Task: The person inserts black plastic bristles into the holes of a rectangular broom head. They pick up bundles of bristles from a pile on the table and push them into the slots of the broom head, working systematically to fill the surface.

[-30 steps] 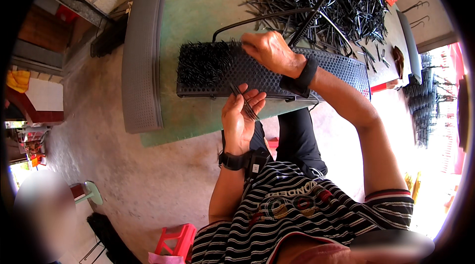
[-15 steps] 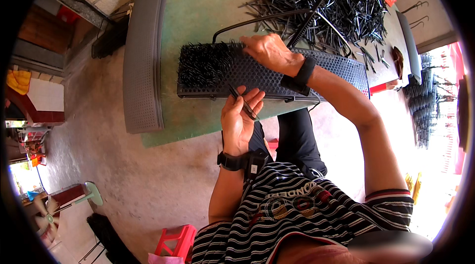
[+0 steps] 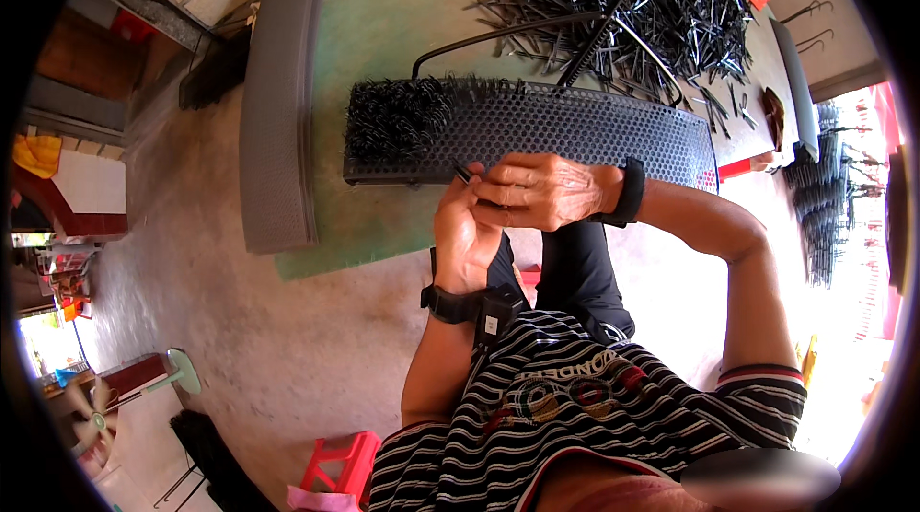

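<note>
The left hand (image 3: pixel 467 229) and right hand (image 3: pixel 541 191) meet at the near edge of the perforated black panel (image 3: pixel 575 124), which lies on the green table (image 3: pixel 383 23). Both hands pinch small black pins (image 3: pixel 464 173); the fingers are closed narrowly around them. Inserted pins (image 3: pixel 398 114) fill the panel's left end. A loose pile of pins (image 3: pixel 652 4) lies beyond the panel.

Long grey perforated panel (image 3: pixel 575 128) lies flat across the green table, its left end packed with upright black pins (image 3: pixel 398 114). One thin black pin (image 3: pixel 463 172) sits at its near edge, pinched between both hands.
</note>
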Tool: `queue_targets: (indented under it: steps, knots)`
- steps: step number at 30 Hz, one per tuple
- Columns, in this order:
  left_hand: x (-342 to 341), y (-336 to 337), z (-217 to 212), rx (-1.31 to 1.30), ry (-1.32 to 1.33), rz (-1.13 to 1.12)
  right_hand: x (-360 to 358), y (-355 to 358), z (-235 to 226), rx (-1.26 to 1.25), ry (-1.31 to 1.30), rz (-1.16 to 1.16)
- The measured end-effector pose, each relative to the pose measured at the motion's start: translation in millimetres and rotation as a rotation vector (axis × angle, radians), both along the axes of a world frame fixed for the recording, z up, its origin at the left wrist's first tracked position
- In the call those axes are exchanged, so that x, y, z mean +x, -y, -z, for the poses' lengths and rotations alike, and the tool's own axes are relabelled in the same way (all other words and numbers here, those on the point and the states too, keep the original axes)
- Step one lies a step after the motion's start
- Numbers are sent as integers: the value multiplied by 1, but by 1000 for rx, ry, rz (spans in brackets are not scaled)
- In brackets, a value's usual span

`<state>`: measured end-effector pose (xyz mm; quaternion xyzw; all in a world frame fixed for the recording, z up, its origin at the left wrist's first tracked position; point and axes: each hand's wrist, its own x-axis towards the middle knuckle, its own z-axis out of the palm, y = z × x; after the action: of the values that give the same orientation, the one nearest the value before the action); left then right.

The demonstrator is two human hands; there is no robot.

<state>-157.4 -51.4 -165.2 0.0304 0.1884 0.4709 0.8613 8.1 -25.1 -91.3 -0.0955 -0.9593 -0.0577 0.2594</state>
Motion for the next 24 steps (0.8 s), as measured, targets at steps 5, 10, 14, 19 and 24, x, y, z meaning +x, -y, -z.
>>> queue_targets:
  steps: [5, 10, 14, 19, 24]
  knots:
    - [8, 6, -9, -67, 210, 100, 12, 11, 9, -263, -121, 44]
    - [4, 16, -22, -62, -272, 134, 12, 18, -39, -1146, -435, 567]
    - [17, 25, -48, 330, -748, 89, 24, 10, -36, -1317, -364, 673]
    - [27, 26, -37, 339, -753, -24, 18, 10, -15, -1590, -740, 690]
    - [29, 22, -30, 279, -732, -57, 19, 7, -7, -1563, -794, 764]
